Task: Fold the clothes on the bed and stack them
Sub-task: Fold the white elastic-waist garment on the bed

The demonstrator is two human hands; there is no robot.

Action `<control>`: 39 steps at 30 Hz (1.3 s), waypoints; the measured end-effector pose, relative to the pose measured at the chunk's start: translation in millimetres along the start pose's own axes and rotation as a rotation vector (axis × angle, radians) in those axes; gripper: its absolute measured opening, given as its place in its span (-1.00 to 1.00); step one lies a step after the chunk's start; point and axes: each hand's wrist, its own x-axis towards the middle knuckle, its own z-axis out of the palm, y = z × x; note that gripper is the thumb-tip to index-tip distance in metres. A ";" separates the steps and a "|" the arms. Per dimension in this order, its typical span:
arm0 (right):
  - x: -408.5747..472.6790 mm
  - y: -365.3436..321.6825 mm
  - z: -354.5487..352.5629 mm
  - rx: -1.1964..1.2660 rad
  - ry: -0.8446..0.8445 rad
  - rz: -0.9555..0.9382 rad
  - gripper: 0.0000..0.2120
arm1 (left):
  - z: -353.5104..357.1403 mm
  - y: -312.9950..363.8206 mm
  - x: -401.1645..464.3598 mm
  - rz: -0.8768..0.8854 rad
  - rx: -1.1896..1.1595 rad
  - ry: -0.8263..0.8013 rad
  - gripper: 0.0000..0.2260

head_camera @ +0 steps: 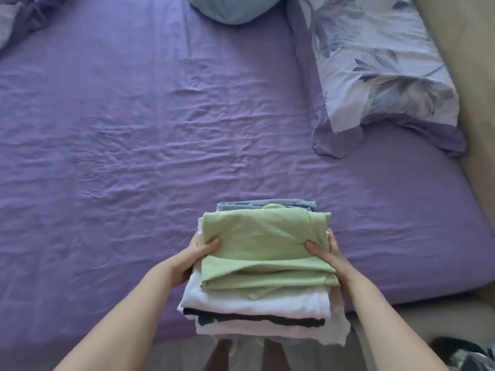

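A stack of folded clothes (262, 306) is held above the near edge of the bed (134, 129). A light green garment (257, 236) lies on top, with white, black and pale pink pieces under it and a blue-grey one (267, 206) showing at the far side. My left hand (197, 254) grips the stack's left side, thumb on the green top. My right hand (325, 253) grips the right side the same way. The fingers under the stack are hidden.
The bed has a wrinkled purple sheet. A floral pillow (375, 62) lies at the right, a light blue cushion (233, 8) at the far middle, and a bunched purple cover (29, 14) at the far left. A beige headboard (471, 103) runs along the right.
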 end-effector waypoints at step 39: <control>-69.4 -176.8 -180.2 -0.077 0.194 -0.243 -0.45 | 230.8 115.5 71.4 0.300 -0.011 0.015 -0.17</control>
